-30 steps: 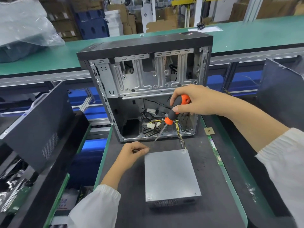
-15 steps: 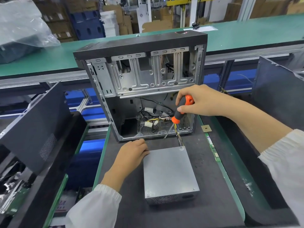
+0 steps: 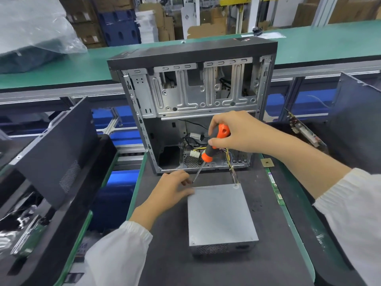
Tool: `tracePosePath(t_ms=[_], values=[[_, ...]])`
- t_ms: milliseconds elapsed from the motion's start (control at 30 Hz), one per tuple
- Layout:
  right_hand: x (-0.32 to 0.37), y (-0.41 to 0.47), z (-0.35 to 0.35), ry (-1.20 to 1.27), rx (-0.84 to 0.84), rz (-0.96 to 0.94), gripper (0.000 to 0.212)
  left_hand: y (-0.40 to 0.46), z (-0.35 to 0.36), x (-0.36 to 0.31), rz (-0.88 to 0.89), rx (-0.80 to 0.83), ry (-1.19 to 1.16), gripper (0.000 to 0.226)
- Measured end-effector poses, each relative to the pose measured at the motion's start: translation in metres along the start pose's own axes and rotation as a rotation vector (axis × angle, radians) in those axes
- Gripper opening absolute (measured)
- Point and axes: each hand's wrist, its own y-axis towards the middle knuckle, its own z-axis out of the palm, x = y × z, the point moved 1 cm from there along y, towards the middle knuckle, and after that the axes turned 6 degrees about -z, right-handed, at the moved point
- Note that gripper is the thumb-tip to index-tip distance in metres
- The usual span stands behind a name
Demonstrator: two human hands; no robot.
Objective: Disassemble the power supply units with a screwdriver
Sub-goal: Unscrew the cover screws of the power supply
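Note:
A grey metal power supply unit (image 3: 220, 215) lies flat on the dark mat, its wires (image 3: 233, 172) running back into the open computer case (image 3: 191, 104) behind it. My right hand (image 3: 239, 133) grips the orange and black screwdriver (image 3: 214, 143), whose shaft slants down to the left with its tip near the unit's far left corner. My left hand (image 3: 171, 190) rests beside that corner, fingers touching the unit's left edge close to the screwdriver tip. Whether those fingers hold anything small is hidden.
A black side panel (image 3: 55, 149) leans at the left and another dark panel (image 3: 358, 120) stands at the right. Circuit boards (image 3: 303, 129) lie right of the case. A green strip (image 3: 275, 186) and a small square part (image 3: 267, 162) sit on the mat's right edge. A plastic-wrapped item (image 3: 31, 34) is on the far conveyor.
The screwdriver tip came down and left toward the unit's far left corner. My left hand slid right against the unit's edge.

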Motion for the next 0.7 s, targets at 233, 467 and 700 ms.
tracePosePath(t_ms=[233, 467, 700], values=[[0.012, 0.018, 0.017, -0.012, 0.057, -0.034, 0.013, -0.017, 0.012, 0.010, -0.225, 0.018, -0.563, 0.018], [0.016, 0.024, 0.021, -0.039, 0.105, -0.035, 0.012, -0.019, 0.018, 0.012, -0.260, -0.023, -0.637, 0.019], [0.018, 0.023, 0.020, -0.046, 0.109, -0.048, 0.012, -0.017, 0.020, 0.012, -0.254, -0.044, -0.628, 0.015]])
